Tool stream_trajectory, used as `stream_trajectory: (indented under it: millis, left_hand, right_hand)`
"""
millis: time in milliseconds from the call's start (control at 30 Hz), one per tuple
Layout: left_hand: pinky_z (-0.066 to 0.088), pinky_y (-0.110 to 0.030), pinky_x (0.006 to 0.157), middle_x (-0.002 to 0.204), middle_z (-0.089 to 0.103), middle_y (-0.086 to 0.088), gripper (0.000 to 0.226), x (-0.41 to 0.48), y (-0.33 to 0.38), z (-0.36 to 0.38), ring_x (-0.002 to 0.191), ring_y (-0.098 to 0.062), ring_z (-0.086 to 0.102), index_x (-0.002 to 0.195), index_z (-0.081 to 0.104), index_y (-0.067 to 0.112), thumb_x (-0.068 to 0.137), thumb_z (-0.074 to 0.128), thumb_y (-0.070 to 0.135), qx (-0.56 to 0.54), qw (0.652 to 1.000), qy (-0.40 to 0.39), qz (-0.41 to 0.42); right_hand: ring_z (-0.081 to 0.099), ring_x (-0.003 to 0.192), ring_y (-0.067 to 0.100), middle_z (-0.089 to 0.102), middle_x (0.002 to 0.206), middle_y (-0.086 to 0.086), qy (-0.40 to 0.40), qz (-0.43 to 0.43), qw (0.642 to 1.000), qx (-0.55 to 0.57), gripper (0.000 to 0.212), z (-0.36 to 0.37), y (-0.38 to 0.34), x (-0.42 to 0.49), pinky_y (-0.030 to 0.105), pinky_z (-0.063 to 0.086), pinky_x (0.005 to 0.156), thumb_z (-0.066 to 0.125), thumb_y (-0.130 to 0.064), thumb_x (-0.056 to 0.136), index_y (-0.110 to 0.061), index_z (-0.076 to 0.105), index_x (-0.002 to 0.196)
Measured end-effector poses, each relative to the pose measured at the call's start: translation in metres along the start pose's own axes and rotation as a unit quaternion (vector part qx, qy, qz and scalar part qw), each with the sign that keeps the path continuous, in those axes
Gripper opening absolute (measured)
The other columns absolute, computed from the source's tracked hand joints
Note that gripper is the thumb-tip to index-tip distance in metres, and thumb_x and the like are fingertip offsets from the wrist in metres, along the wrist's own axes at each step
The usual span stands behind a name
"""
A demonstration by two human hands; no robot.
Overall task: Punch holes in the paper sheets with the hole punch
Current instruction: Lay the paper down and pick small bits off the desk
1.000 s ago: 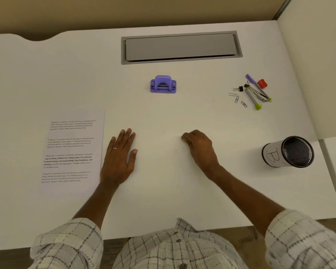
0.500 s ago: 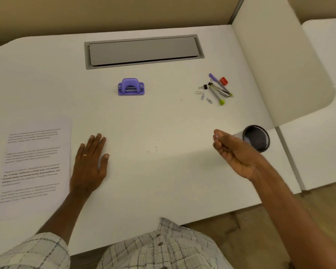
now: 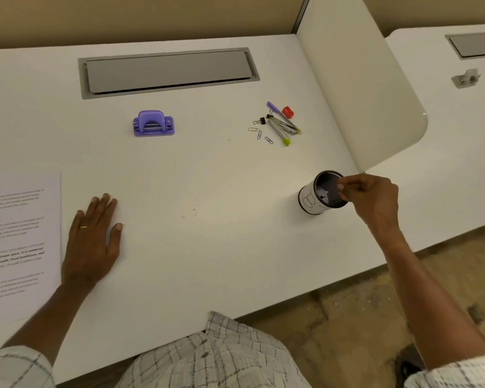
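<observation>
A purple hole punch [image 3: 153, 123] stands on the white desk [image 3: 207, 247], far from both hands. Printed paper sheets [image 3: 17, 242] lie flat at the left edge of the view. My left hand [image 3: 93, 242] rests palm down on the desk, fingers apart, just right of the sheets and holding nothing. My right hand [image 3: 371, 200] hovers over the rim of a black mesh cup [image 3: 321, 193] marked "B", with fingertips pinched together above its opening. Whether something tiny sits between the fingertips is too small to see. Pale bits lie inside the cup.
Paper clips, binder clips, a staple remover, a purple pen and a red sharpener [image 3: 277, 123] lie in a cluster right of the punch. A grey cable hatch [image 3: 165, 71] is set into the desk's far side. A white divider panel [image 3: 356, 88] stands at the right.
My right hand has moved from the desk's middle to the right and now pinches over the mesh cup. The view has swung right. My left hand has stayed flat.
</observation>
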State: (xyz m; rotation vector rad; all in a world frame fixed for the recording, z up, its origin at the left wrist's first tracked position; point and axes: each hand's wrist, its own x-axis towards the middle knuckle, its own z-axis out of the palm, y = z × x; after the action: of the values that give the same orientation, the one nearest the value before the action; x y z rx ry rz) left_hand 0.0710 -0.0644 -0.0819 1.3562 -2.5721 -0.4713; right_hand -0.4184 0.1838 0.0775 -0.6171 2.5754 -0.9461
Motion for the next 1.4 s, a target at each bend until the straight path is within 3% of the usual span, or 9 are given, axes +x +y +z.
stream_trajectory:
  millis: [133, 233, 433, 633, 733, 900, 1133, 1267, 1400]
  left_hand:
    - [0.015, -0.048, 0.130, 0.169, 0.028, -0.002, 0.062, -0.001, 0.001, 0.001, 0.160, -0.020, 0.019, 0.160, 0.033, 0.014, 0.103, 0.032, 0.037, 0.000, 1.000, 0.002, 0.000]
    - [0.015, -0.048, 0.130, 0.169, 0.028, -0.002, 0.061, 0.000, 0.002, 0.001, 0.160, -0.020, 0.019, 0.160, 0.033, 0.015, 0.103, 0.033, 0.036, -0.003, 1.000, 0.004, 0.000]
    - [0.015, -0.048, 0.130, 0.170, 0.026, -0.001, 0.060, 0.000, 0.001, 0.003, 0.160, -0.018, 0.017, 0.161, 0.030, 0.017, 0.104, 0.033, 0.035, -0.001, 1.000, 0.005, 0.002]
    - [0.015, -0.047, 0.131, 0.171, 0.024, 0.000, 0.059, -0.001, 0.000, 0.002, 0.160, -0.017, 0.016, 0.162, 0.029, 0.018, 0.105, 0.035, 0.034, 0.000, 1.000, 0.011, 0.005]
    - [0.017, -0.048, 0.130, 0.170, 0.026, -0.001, 0.058, -0.002, 0.000, 0.002, 0.160, -0.019, 0.019, 0.161, 0.030, 0.017, 0.105, 0.037, 0.032, 0.000, 1.000, 0.022, 0.011]
    - [0.018, -0.049, 0.130, 0.170, 0.026, -0.002, 0.059, -0.002, 0.001, 0.001, 0.160, -0.018, 0.018, 0.161, 0.030, 0.016, 0.106, 0.039, 0.031, -0.003, 1.000, 0.023, 0.012]
    - [0.019, -0.050, 0.129, 0.171, 0.025, -0.001, 0.058, -0.001, -0.001, 0.001, 0.160, -0.017, 0.018, 0.161, 0.030, 0.016, 0.106, 0.039, 0.031, -0.007, 1.000, 0.018, 0.007]
    - [0.019, -0.050, 0.129, 0.171, 0.024, -0.001, 0.058, -0.001, 0.000, -0.001, 0.160, -0.017, 0.016, 0.162, 0.029, 0.016, 0.106, 0.039, 0.031, -0.014, 1.000, 0.009, 0.002]
    - [0.019, -0.050, 0.129, 0.171, 0.024, 0.000, 0.058, -0.002, 0.001, -0.002, 0.160, -0.017, 0.015, 0.162, 0.028, 0.016, 0.106, 0.040, 0.030, -0.014, 1.000, 0.005, -0.002]
  right_hand:
    - [0.069, 0.069, 0.008, 0.072, 0.071, -0.008, 0.061, -0.036, 0.994, -0.083, 0.009, 0.002, -0.010, -0.002, 0.019, 0.050, 0.068, 0.079, -0.029, 0.080, -0.022, 0.075, 0.084]
    - [0.065, 0.069, 0.007, 0.069, 0.076, -0.007, 0.061, -0.084, 0.989, -0.105, 0.007, 0.002, -0.008, -0.003, 0.012, 0.046, 0.067, 0.075, -0.018, 0.082, -0.021, 0.068, 0.084]
    - [0.066, 0.092, 0.016, 0.069, 0.102, 0.000, 0.039, -0.260, 0.964, -0.034, 0.009, 0.025, -0.021, -0.021, 0.025, 0.055, 0.082, 0.069, -0.012, 0.093, -0.012, 0.074, 0.100]
    - [0.067, 0.110, 0.013, 0.071, 0.120, 0.000, -0.147, -0.322, 0.935, -0.011, 0.021, 0.126, -0.034, -0.092, 0.036, 0.054, 0.096, 0.062, -0.016, 0.099, -0.013, 0.073, 0.117]
    - [0.032, 0.149, 0.015, 0.041, 0.158, 0.000, -0.278, -0.372, 0.878, -0.118, 0.048, 0.184, -0.026, -0.129, 0.037, 0.031, 0.121, 0.043, -0.038, 0.106, -0.017, 0.047, 0.149]
    - [-0.005, 0.156, 0.019, -0.001, 0.169, 0.005, -0.275, -0.482, 0.794, -0.248, 0.071, 0.251, -0.025, -0.149, 0.044, 0.009, 0.127, 0.027, -0.053, 0.107, -0.012, 0.007, 0.161]
    - [0.003, 0.156, 0.026, 0.006, 0.168, 0.012, -0.187, -0.406, 0.865, -0.228, 0.074, 0.295, -0.075, -0.088, 0.044, 0.011, 0.126, 0.032, -0.052, 0.105, -0.005, 0.013, 0.159]
    - [0.001, 0.156, 0.026, 0.004, 0.169, 0.013, -0.112, -0.283, 0.930, -0.204, 0.076, 0.292, -0.080, -0.059, 0.044, 0.010, 0.126, 0.031, -0.052, 0.106, -0.003, 0.008, 0.159]
    - [0.003, 0.156, 0.026, 0.007, 0.168, 0.014, -0.147, -0.290, 0.916, -0.235, 0.078, 0.309, -0.095, -0.072, 0.043, 0.009, 0.127, 0.025, -0.056, 0.105, -0.003, 0.009, 0.159]
